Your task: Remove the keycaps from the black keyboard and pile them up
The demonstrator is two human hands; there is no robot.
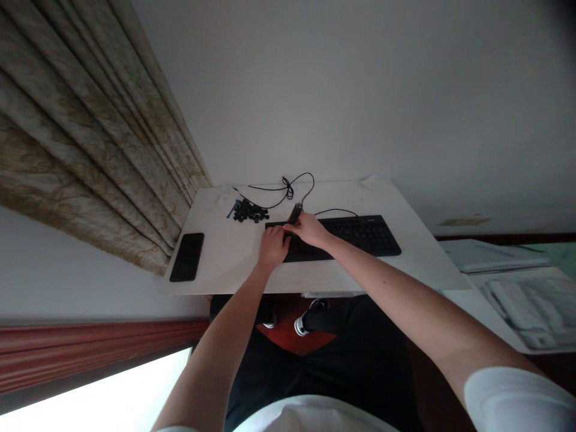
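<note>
The right grip is closed around one dark slim object, pinching it over the keyboard, while the left grip lies with bent fingers on the keyboard's left end; whether it pinches anything I cannot tell. Largest first: one white worktop carries everything. On it lies one black keyboard, flat and wide, probably light and stiff, its small parts rather fragile; it is best steadied by the left end or the front edge. One dark phone lies well apart at the left, likely smooth and slippery, best lifted by its long edges. The slim object looks rigid and light, suited to a hold around its middle. Behind it, black cord, likely flexible, is bunched once. One heap of small black pieces is too jumbled to count, beside one thin blue item.
</note>
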